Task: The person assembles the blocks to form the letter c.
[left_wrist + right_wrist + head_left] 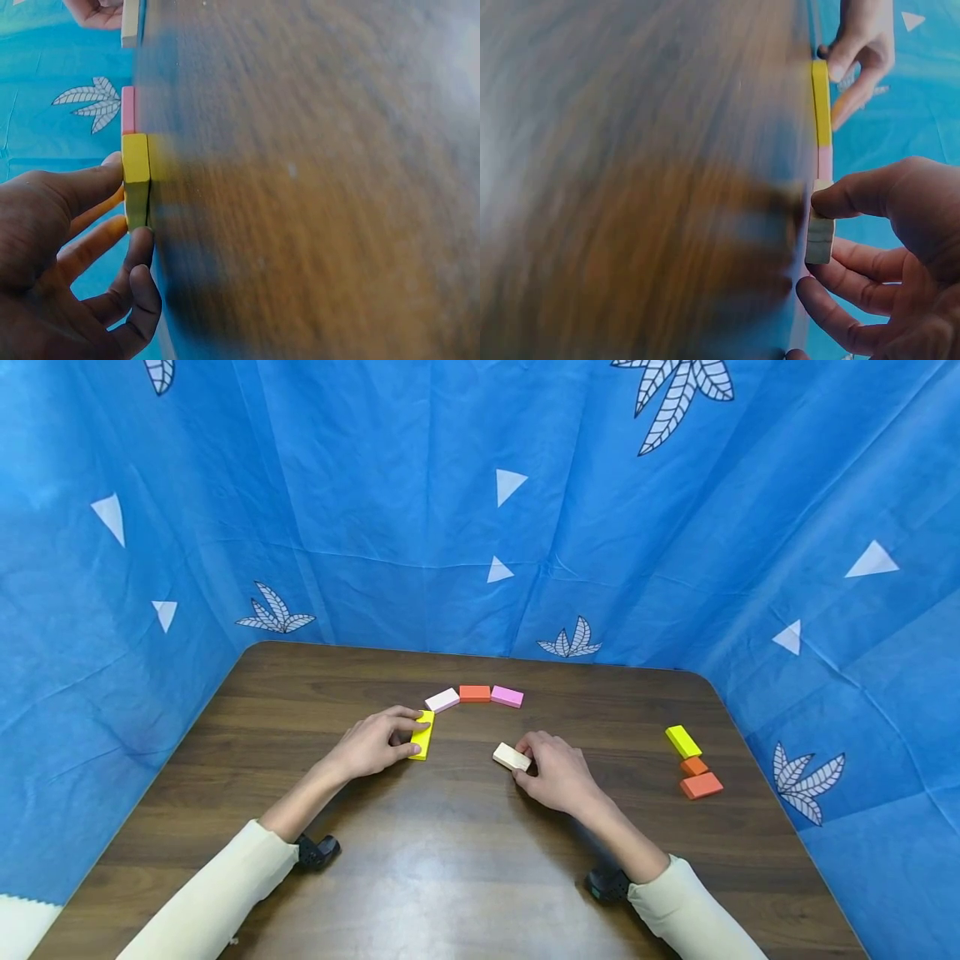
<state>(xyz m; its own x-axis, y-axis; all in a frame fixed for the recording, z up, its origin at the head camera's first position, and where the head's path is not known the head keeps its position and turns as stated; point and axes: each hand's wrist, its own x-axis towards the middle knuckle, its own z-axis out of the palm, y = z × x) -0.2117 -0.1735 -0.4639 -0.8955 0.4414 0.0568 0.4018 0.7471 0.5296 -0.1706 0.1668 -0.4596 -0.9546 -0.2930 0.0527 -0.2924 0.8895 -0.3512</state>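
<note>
My left hand [375, 745] pinches a flat yellow block [423, 735] lying on the table, thumb near its closer end and fingers toward its far end. The block's far end is close to a pale pink block [442, 700], which begins a short curved row with an orange-red block [475, 694] and a pink block [507, 697]. Nearer to me and to the right, my right hand [558, 772] holds a plain wooden block [512, 757] between thumb and fingers. In the right wrist view, the thumb lies across this wooden block [820, 241].
Toward the table's right edge lie another yellow block [683, 742], a small orange block [693, 766] and an orange-red block [701, 787], close together. A blue patterned curtain [360, 510] surrounds the back and sides of the brown wooden table [420, 860].
</note>
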